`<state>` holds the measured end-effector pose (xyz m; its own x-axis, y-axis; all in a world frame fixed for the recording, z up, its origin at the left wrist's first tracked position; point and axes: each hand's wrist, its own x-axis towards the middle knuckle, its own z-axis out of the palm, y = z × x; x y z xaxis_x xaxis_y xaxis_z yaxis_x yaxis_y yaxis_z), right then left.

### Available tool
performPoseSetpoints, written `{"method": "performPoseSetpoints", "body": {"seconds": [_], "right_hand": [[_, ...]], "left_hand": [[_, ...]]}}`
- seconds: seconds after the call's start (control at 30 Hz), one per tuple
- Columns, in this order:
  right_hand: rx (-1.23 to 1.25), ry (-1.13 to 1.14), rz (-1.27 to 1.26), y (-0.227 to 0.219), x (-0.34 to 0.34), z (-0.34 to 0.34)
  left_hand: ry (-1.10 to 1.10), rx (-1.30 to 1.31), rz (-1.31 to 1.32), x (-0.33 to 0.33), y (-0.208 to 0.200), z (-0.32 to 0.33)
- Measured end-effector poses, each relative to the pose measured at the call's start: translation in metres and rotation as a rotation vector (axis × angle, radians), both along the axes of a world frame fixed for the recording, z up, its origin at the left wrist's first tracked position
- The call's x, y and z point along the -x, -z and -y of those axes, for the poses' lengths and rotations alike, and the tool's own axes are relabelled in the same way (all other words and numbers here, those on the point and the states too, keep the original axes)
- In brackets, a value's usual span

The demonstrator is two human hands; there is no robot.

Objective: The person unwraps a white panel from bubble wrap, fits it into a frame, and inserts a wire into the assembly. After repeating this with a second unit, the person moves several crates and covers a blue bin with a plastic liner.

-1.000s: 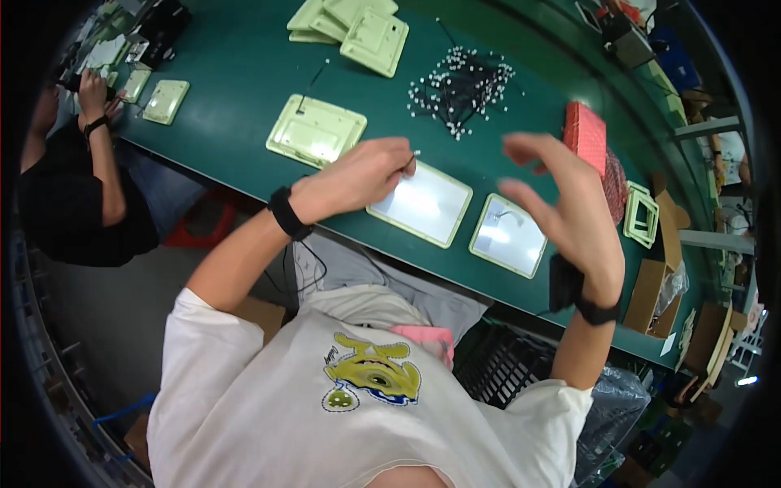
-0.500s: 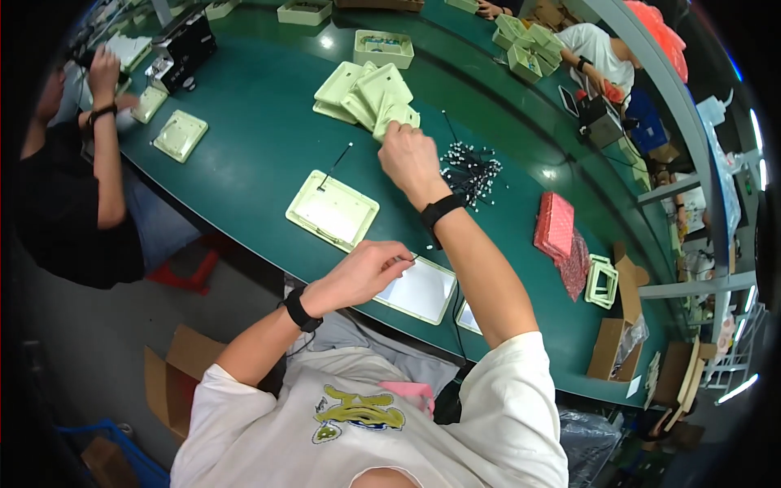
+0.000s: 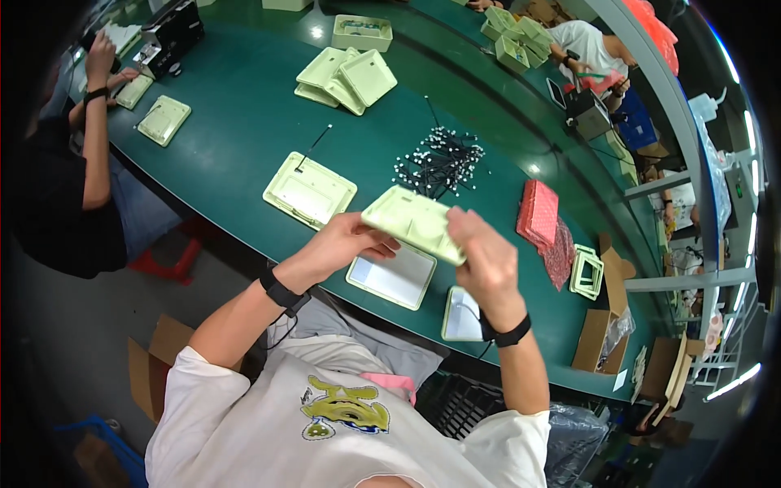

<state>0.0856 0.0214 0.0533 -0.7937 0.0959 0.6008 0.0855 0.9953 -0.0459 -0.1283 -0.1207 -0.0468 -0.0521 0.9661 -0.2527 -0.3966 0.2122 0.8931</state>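
Above the table's near edge, a pale green plastic cover (image 3: 413, 221) hangs tilted, its ribbed side showing. My right hand (image 3: 486, 256) is closed round its right end. At the left end is my left hand (image 3: 351, 246), closed on the cover's corner, with some fingers curled beneath it; whether a cable is also in those fingers is hidden. Below lies a flat panel with a white face (image 3: 394, 272) in a pale green frame. A similar panel (image 3: 464, 314) is partly behind my right wrist. Left of my hands rests a pale green housing (image 3: 309, 189) with a short black cable (image 3: 316, 148) sticking up.
Beyond my hands are a pile of black cables with white connectors (image 3: 439, 163), stacked green covers (image 3: 346, 79) and a parts bin (image 3: 362, 32). Red bubble wrap (image 3: 538, 213), green frames (image 3: 586, 271) and a carton (image 3: 602, 337) stand right. A co-worker (image 3: 69, 187) sits left.
My right hand has taken a cover off the stack and brought it nearer, over the panel. My left hand has come to its left end. The cable in my left fingers no longer shows.
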Motion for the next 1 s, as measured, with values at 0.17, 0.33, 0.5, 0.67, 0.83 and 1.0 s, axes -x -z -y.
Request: {"method": "performPoseSetpoints", "body": {"seconds": [0.17,0.33,0.5,0.67,0.83,1.0], "right_hand": [[0.021,-0.048,0.019,0.015,-0.009,0.016],[0.011,-0.034,0.054,0.016,-0.012,0.015],[0.066,-0.052,0.066,0.023,-0.009,0.019],[0.131,-0.032,0.095,0.041,-0.014,0.032],[0.062,-0.035,0.34,0.052,-0.021,0.041],[0.136,0.035,0.698,0.034,-0.029,0.063]], "left_hand": [[-0.044,-0.027,-0.001,-0.003,-0.004,0.005],[-0.056,-0.02,0.012,-0.003,-0.005,0.007],[-0.046,-0.052,-0.087,0.001,-0.002,0.01],[-0.059,-0.025,-0.118,0.008,0.003,0.021],[-0.033,-0.034,-0.677,0.022,-0.024,0.041],[0.278,-0.44,-1.33,0.013,-0.017,0.035]]}}
